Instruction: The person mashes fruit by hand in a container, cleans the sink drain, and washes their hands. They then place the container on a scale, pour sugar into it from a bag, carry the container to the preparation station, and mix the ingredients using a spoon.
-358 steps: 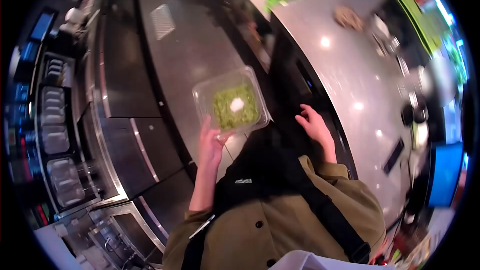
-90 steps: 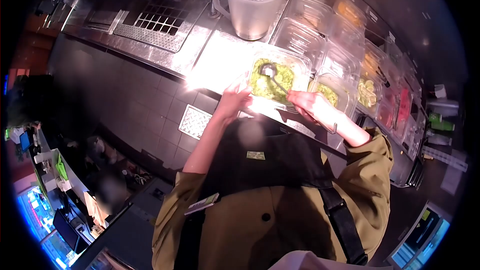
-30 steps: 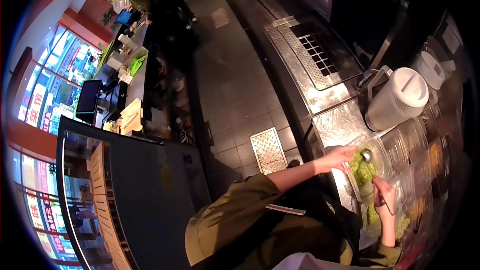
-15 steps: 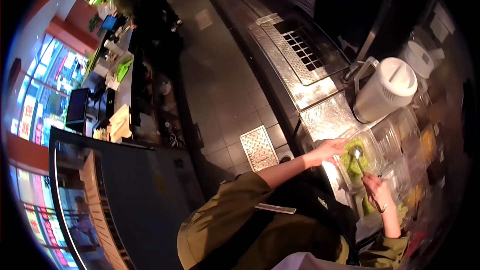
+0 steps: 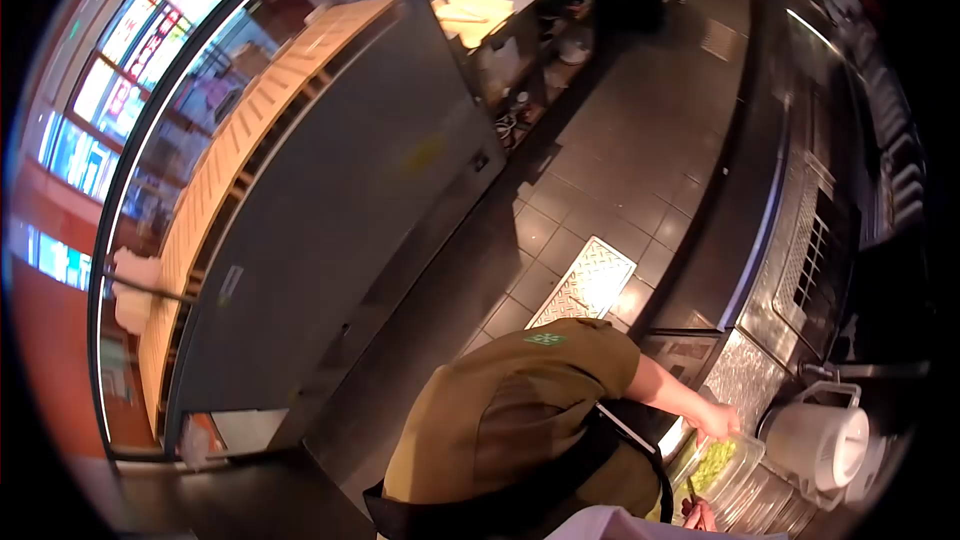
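A clear plastic container with chopped green food in it sits on the steel counter at the lower right. My left hand is at its upper edge, fingers bent over the rim. Low in the view, my right hand is closed around a spoon, whose dark handle shows at the near side of the green food. The spoon's bowl cannot be made out, and part of the right hand is hidden by the view's lower edge.
A white lidded pitcher stands right beside the container, with more clear tubs below. Along the counter is a perforated steel drain grate. A metal floor plate lies in the aisle; a dark partition rises at left.
The view has swung left, so the counter and hands sit lower right. My left hand has stayed at the container's rim, its fingers now more bent; my right hand still has the spoon.
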The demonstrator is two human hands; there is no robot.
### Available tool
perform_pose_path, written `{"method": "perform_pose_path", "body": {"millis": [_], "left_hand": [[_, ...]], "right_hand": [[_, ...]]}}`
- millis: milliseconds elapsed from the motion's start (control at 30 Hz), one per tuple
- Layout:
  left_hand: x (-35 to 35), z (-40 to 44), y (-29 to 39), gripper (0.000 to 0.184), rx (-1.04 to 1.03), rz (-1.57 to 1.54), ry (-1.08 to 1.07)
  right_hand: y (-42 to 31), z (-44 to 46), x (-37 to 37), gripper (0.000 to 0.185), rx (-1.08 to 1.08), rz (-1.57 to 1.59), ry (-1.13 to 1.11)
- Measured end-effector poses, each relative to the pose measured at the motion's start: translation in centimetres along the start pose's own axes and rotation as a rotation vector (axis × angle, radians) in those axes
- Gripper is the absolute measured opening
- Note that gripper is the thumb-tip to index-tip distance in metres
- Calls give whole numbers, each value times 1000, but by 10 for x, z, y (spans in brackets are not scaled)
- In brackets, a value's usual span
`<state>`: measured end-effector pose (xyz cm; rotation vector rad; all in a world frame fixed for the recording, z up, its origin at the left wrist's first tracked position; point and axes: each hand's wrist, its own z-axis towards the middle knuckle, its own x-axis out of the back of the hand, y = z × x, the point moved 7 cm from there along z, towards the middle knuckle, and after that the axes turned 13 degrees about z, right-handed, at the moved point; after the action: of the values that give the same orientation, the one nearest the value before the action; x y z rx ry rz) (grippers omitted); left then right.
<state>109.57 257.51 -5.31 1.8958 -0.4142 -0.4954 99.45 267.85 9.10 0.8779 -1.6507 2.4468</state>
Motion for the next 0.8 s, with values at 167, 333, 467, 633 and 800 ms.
{"method": "perform_pose_path", "body": {"millis": [167,333,467,633,800], "left_hand": [[-1,5,3,40,-111,14,75],[2,2,0,21,0,63,83],[12,7,-29,22,-47,-66,27],[-2,9,-50,27,87,-425,-128],[0,-10,0,38,77,15,-13]], "right_hand": [[-19,-2,-19,18,-28,142,110],[-24,-1,-1,21,-32,237,173],[-4,12,33,18,-182,81,38],[13,1,59,16,-316,-65,-208],[28,-12,42,15,-336,46,-233]]}}
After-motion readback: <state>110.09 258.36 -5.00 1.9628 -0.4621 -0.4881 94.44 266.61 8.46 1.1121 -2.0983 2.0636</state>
